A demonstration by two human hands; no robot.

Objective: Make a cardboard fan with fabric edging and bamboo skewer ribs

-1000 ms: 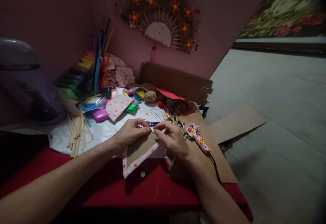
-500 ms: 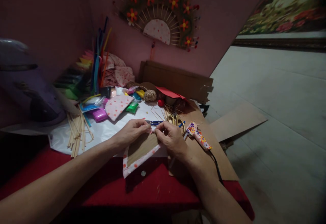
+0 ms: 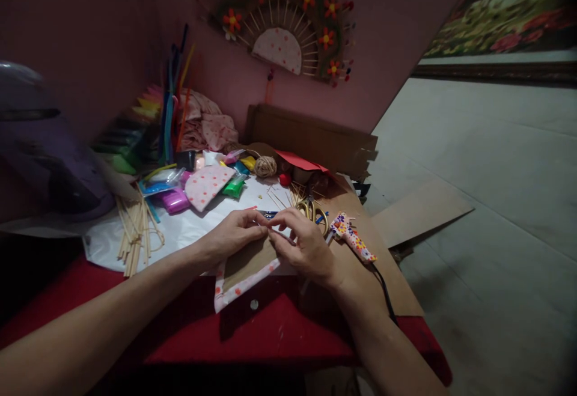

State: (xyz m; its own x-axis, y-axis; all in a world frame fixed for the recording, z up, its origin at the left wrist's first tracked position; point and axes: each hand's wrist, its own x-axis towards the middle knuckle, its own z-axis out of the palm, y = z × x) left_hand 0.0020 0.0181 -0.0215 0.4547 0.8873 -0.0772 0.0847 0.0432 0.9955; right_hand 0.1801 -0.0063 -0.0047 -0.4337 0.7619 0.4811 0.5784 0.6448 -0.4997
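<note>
Between my hands is a piece of cardboard (image 3: 247, 261) with spotted pink-and-white fabric folded over its edge, held tilted above the table's front. My left hand (image 3: 237, 232) pinches its far edge, thumb against fingers. My right hand (image 3: 303, 244) grips the same edge from the right, its fingertips nearly meeting the left ones. The exact spot under the fingertips is hidden. Just beyond my right hand lie scissors with gold handles (image 3: 319, 216). A glue gun in flowered covering (image 3: 353, 238) rests to the right, its cord running toward me.
Wooden sticks (image 3: 135, 231) lie at the left. A spotted fabric half-circle (image 3: 208, 187) rests on colourful clay packets (image 3: 175, 201), with a twine ball (image 3: 265, 166) behind. Flat cardboard (image 3: 396, 288) covers the table's right side. A decorated fan (image 3: 278, 51) hangs on the wall.
My hands have drawn closer together along the far edge of the fabric-edged cardboard. My right fingers have shifted left and up. The cardboard has moved slightly with them.
</note>
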